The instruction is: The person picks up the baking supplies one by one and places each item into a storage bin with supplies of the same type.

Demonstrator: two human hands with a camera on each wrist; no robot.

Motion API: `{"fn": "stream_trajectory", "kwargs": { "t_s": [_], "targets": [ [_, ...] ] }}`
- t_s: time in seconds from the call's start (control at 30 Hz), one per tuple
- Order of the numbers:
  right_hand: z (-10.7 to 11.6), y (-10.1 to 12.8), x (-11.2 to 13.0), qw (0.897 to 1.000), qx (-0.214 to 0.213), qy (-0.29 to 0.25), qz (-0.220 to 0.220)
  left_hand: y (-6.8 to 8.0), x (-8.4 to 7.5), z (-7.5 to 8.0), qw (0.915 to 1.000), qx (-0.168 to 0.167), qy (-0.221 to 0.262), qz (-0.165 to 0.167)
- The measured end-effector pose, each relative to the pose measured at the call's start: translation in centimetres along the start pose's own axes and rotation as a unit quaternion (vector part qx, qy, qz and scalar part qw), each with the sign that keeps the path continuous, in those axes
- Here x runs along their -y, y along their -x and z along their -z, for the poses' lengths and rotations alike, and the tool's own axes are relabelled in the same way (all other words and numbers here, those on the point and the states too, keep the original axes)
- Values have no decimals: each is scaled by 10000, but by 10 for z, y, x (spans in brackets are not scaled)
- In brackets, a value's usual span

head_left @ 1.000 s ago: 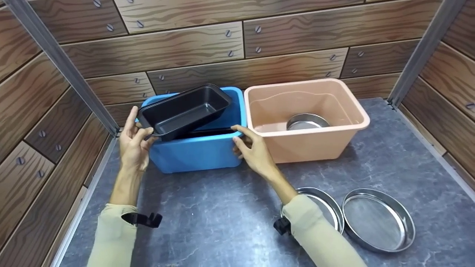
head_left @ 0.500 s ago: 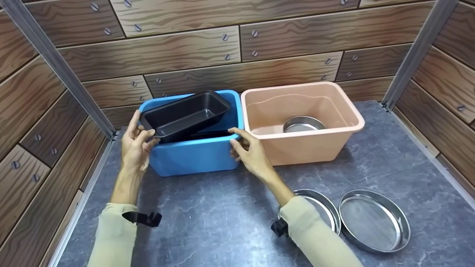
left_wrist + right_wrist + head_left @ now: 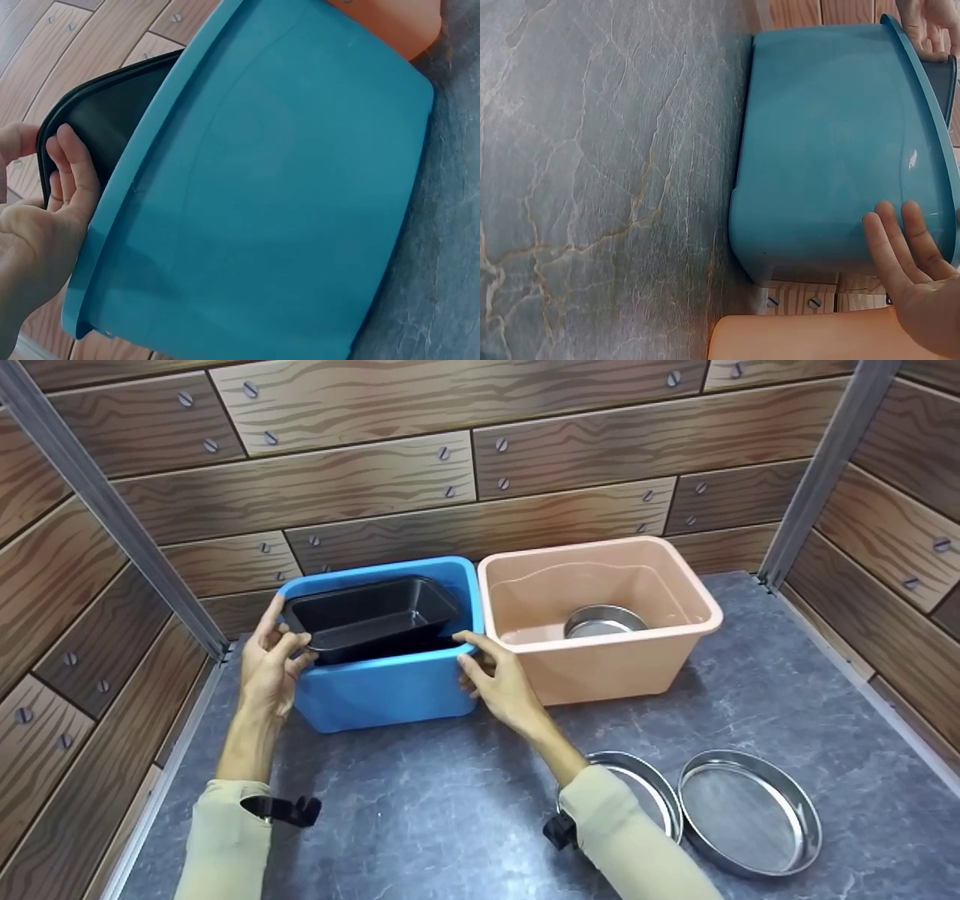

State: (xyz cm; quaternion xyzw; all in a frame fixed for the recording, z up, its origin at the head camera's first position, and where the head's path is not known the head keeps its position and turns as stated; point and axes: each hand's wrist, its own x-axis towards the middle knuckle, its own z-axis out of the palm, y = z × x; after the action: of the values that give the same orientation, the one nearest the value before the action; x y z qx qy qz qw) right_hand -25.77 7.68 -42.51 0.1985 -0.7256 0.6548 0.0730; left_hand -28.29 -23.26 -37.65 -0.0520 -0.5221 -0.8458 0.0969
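A black loaf pan (image 3: 367, 615) sits slightly tilted inside the blue bin (image 3: 390, 697), its left end higher. My left hand (image 3: 266, 667) pinches the pan's left end at the bin's left rim. In the left wrist view, fingers of the left hand (image 3: 52, 217) lie against the outside of the pan (image 3: 112, 120), which sticks up above the rim. My right hand (image 3: 499, 679) holds the bin's front right corner, index finger over the rim. The right wrist view has several fingers of the right hand (image 3: 922, 285) against the bin's outer wall (image 3: 825, 150). Whatever lies below the pan is dark and hidden.
A peach bin (image 3: 600, 667) stands right of the blue one, with a round metal pan (image 3: 604, 619) inside. Two more round metal pans lie on the grey floor: one (image 3: 750, 814) in full view, the other (image 3: 645, 787) partly behind my right sleeve. Wood-patterned walls (image 3: 360, 472) enclose the space.
The loaf pan has sunk lower into the blue bin, its right end dropping below the rim. My left hand goes down with it. The right hand stays at the bin's corner.
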Motion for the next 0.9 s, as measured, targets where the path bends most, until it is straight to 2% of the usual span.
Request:
{"fn": "stream_trajectory", "kwargs": {
  "t_s": [0.13, 0.3, 0.67, 0.9],
  "targets": [
    [0, -5, -18, 9999, -25, 98, 83, -2, 0, -2, 9999, -78, 53, 86],
    [-1, -5, -18, 9997, -17, 175, 188, -4, -3, -5, 9996, -149, -10, 249],
    [-2, -2, -21, 9997, -44, 178, 165, -13, -2, -10, 9914, -924, -670, 637],
    [-2, -4, -20, 9998, -105, 127, 140, -13, -2, -11, 9913, -999, -698, 488]
  ]
}}
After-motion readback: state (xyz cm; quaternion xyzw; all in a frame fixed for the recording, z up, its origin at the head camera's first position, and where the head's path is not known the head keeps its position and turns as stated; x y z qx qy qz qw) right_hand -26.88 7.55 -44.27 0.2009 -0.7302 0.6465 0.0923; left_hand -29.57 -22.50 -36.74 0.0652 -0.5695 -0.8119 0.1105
